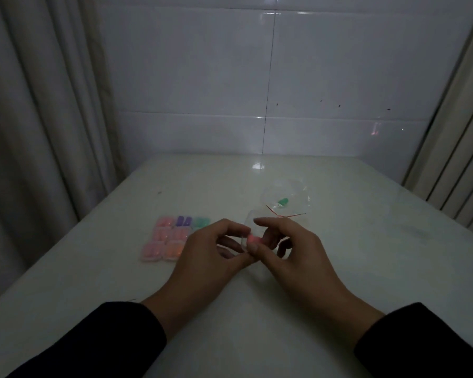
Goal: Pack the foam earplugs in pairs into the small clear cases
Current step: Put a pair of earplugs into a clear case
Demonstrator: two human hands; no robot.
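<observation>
Near the frame's middle, the left hand (213, 249) is holding a clear case (250, 227), seemingly open. The right hand (290, 246) is pinching a pink earplug (253, 239) right at it.

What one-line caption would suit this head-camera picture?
Both hands, left and right, hold a clear case with a pink earplug; filled cases lie left.

Both hands raised close together, left hand (206, 251) fingers curled pinching, right hand (292, 249) fingers curled pinching, dark sleeves
</observation>
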